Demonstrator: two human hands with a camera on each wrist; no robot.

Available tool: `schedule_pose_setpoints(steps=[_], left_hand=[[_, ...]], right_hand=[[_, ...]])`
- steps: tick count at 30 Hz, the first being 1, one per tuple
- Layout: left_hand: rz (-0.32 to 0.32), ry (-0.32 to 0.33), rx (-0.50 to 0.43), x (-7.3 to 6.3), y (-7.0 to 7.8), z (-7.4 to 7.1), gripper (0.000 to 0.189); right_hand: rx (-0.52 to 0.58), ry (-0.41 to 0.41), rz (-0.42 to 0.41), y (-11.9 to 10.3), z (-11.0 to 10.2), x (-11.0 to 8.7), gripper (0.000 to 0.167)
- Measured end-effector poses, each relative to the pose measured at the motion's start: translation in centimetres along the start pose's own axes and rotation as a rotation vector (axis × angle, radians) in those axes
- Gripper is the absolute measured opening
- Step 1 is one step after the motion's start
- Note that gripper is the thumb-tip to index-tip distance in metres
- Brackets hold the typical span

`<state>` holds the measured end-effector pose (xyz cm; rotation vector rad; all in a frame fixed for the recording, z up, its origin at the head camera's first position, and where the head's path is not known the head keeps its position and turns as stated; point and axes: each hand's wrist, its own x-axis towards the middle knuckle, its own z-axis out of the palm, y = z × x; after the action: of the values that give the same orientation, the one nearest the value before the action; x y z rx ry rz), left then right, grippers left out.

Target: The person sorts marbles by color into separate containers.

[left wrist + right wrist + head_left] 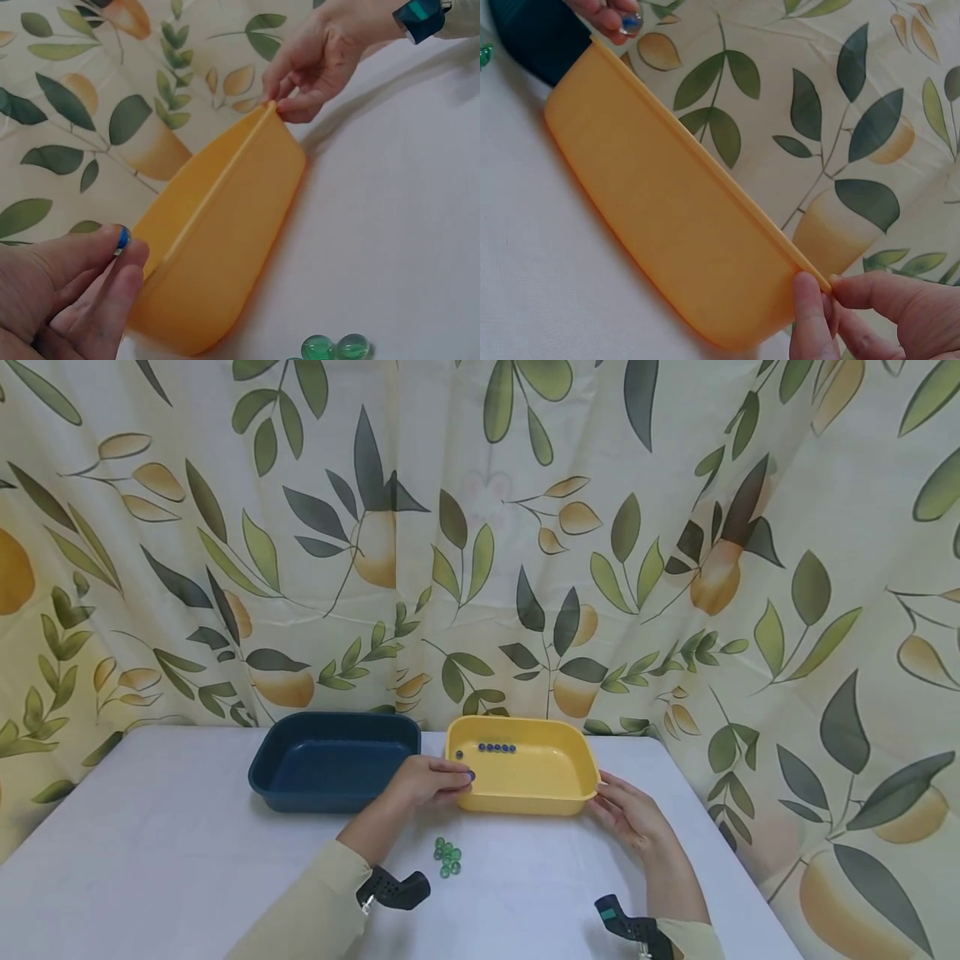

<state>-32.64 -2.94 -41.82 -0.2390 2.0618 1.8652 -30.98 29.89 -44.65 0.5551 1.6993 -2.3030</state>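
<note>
Between thumb and fingertips my left hand (429, 779) pinches a blue marble (123, 238), close over the near left corner of the yellow tray (525, 803). The marble looks clear with blue inside in the right wrist view. My right hand (632, 810) grips the tray's rim at its right end, thumb and fingers on either side of the edge, as the right wrist view shows. Inside the tray, a short row of several blue marbles (497, 748) lies by the back wall, with a single blue marble (460, 754) to their left.
A dark blue tray (333, 802) stands just left of the yellow one. Several green marbles (447, 857) lie in a cluster on the white tablecloth (150, 843), in front of the yellow tray. A leaf-patterned curtain (480, 568) hangs behind the table.
</note>
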Motion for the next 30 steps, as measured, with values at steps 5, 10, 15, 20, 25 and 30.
schedule_pose_setpoints(steps=[5, 10, 15, 20, 25, 30], left_hand=[[-0.037, -0.019, -0.078, 0.7, 0.2, 0.0, 0.026], [-0.027, -0.029, -0.068, 1.2, 0.1, 0.0, 0.027], [-0.014, -0.041, -0.049, 1.3, 0.3, 0.3, 0.027], [-0.048, -0.039, -0.057, 1.6, 0.8, 0.6, 0.026], [-0.078, -0.027, -0.078, 1.9, 1.2, 0.7, 0.026], [-0.083, -0.011, -0.094, 2.5, 1.3, 0.8, 0.024]], right_hand=[[-0.008, 0.003, -0.008, 0.0, 0.1, -0.1, 0.061], [-0.018, 0.003, -0.017, 0.0, 0.1, -0.1, 0.061], [-0.020, 0.013, -0.018, 0.1, 0.1, 0.0, 0.060], [-0.023, 0.016, -0.011, 0.2, 0.1, 0.1, 0.060], [-0.044, 0.022, -0.022, 0.2, 0.1, 0.1, 0.059], [-0.051, 0.021, -0.021, 0.2, 0.1, 0.0, 0.059]])
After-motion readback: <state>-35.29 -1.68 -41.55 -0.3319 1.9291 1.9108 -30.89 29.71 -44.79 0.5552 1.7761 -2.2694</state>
